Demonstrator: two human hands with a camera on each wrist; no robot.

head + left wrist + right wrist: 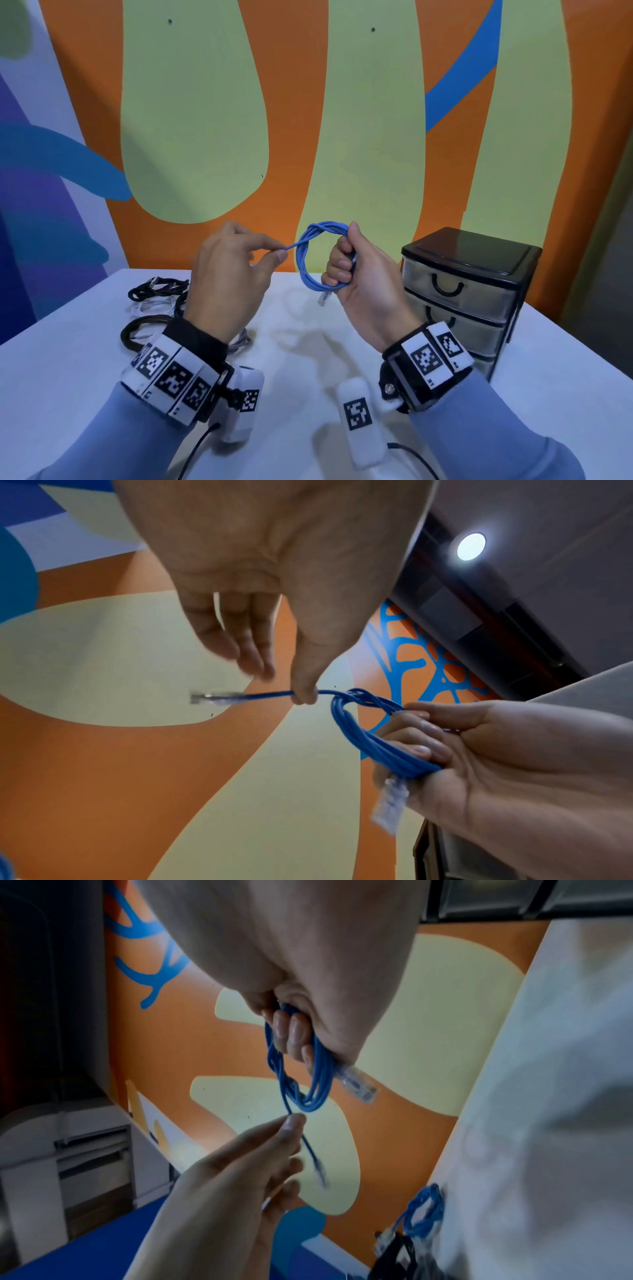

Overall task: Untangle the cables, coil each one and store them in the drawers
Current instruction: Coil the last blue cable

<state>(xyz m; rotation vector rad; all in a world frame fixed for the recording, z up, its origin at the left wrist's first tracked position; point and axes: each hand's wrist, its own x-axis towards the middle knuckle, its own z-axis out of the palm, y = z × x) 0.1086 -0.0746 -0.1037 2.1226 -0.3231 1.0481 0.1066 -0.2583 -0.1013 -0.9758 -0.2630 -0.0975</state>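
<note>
A blue network cable is wound into a small coil held up above the white table. My right hand grips the coil's right side in a fist, and a clear plug hangs below it. My left hand pinches the cable's loose end between thumb and forefinger just left of the coil. In the left wrist view the loose end runs to a second clear plug. The right wrist view shows the coil in my fist and a plug beside it.
A black three-drawer unit with clear drawers, all closed, stands on the table at the right. A tangle of black and white cables and a black coil lie at the left, behind my left wrist. Another blue cable lies there too.
</note>
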